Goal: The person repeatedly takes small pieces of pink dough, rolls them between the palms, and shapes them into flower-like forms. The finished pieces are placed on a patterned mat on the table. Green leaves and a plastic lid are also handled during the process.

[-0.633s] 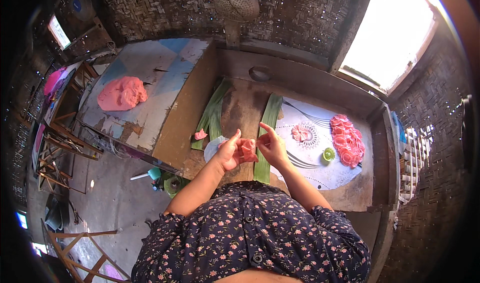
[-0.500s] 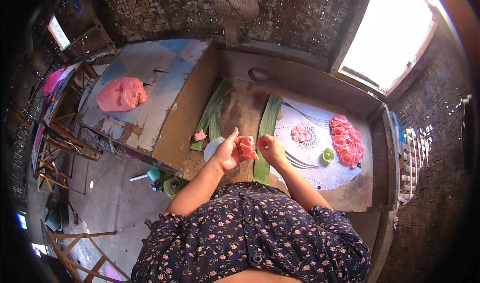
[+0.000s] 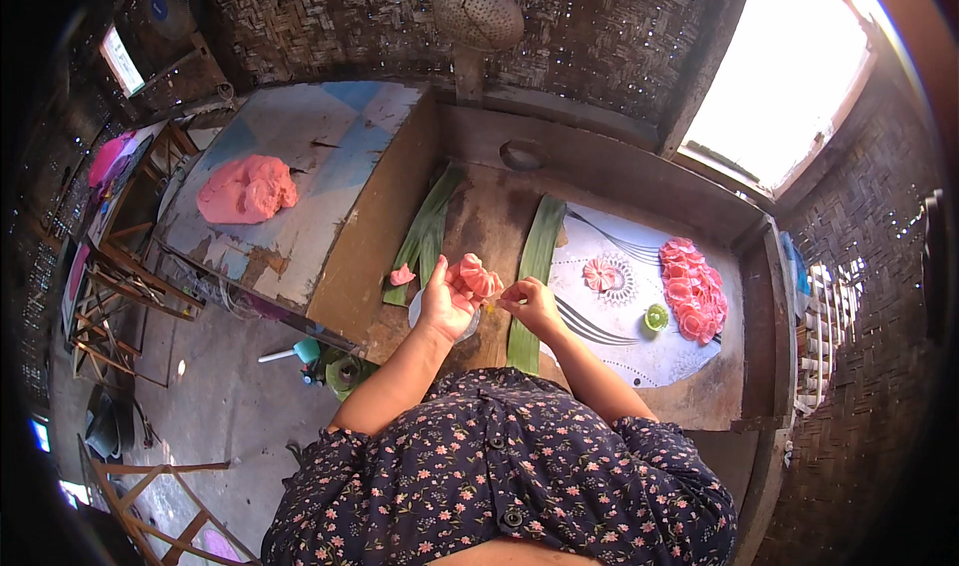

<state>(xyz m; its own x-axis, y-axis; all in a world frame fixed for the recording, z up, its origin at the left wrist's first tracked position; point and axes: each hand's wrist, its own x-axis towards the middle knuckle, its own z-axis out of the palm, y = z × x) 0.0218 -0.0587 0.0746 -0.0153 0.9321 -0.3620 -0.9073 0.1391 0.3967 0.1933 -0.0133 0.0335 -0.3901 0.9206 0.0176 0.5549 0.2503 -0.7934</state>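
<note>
Pink dough, a ruffled flower-shaped piece (image 3: 476, 276), sits in the person's left hand (image 3: 445, 301), cupped on the palm and fingers so the soft petals are carried from below, not squeezed. The right hand (image 3: 532, 304) is just beside it, its fingertips pinched together near the piece's right edge; whether they hold a small bit of dough is too small to tell. Both hands hover above the middle of a worn wooden table (image 3: 479, 216), over a pale round dish (image 3: 418, 311) that shows partly under the left wrist.

A small pink scrap (image 3: 402, 275) lies just left of the left hand, on the near end of a folded green leaf strip (image 3: 425, 234). A second leaf strip (image 3: 534, 266) runs from far to near right of the hands, likely kept close for lining or wrapping. Further right lies a pale patterned mat (image 3: 619, 341); on it rests one finished pink flower (image 3: 600, 274), a small green cup (image 3: 655, 316), and, at the far right, a close-packed cluster of pink flower pieces (image 3: 692, 288), set apart from the working spot, probably to keep them from being crushed.

Well to the left, a large lump of pink dough (image 3: 246, 188) rests on a separate board with a peeling blue and grey surface (image 3: 300, 146). Woven walls (image 3: 330, 16) enclose the space; a bright window opening (image 3: 784, 86) is at the far right, and a small lit rectangular screen (image 3: 122, 58) hangs at the far left.
</note>
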